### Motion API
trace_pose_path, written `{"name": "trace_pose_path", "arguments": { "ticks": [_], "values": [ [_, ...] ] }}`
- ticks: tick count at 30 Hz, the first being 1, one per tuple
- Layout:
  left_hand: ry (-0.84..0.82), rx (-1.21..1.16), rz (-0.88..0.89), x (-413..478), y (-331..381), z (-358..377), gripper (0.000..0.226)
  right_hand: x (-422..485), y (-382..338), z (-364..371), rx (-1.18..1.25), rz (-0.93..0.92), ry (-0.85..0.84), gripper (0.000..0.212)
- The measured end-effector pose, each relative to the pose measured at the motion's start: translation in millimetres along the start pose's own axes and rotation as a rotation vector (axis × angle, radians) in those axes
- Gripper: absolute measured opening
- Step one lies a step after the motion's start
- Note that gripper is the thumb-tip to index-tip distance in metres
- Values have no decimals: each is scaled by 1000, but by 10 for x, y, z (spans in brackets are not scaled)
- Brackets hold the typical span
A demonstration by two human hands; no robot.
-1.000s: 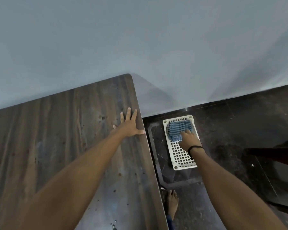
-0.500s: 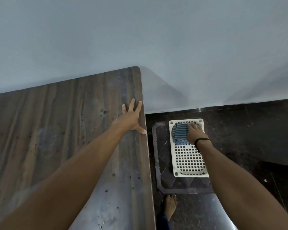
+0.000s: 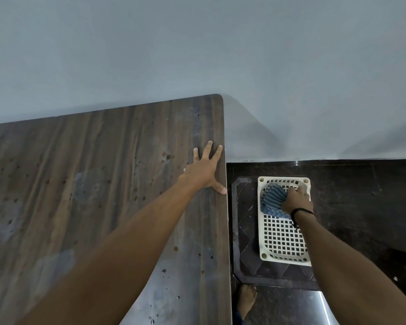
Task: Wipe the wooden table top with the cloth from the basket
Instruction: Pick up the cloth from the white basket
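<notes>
My left hand lies spread on the table. My right hand clutches the cloth in the basket, fingertips hidden.

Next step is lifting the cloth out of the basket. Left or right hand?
Right. The right hand grips the striped cloth inside the white basket. The left hand lies flat on the table top, apart from the basket, likely bracing.
</notes>
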State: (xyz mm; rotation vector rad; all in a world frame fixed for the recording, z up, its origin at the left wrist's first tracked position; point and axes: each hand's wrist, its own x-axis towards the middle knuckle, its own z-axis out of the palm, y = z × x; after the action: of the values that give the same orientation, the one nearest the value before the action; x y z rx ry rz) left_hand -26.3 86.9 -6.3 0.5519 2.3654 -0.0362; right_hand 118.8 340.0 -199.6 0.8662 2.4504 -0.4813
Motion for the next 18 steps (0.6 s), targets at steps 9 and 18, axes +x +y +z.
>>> {"name": "trace_pose_path", "arguments": {
  "ticks": [9, 18],
  "values": [
    [-6, -1, -9, -10, 16, -14, 144, -42, -105, -180, 132, -43, -50, 28],
    [-14, 4, 5, 2, 6, -30, 144, -155, -252, -203, -3, -122, 72, 34]
  ]
}}
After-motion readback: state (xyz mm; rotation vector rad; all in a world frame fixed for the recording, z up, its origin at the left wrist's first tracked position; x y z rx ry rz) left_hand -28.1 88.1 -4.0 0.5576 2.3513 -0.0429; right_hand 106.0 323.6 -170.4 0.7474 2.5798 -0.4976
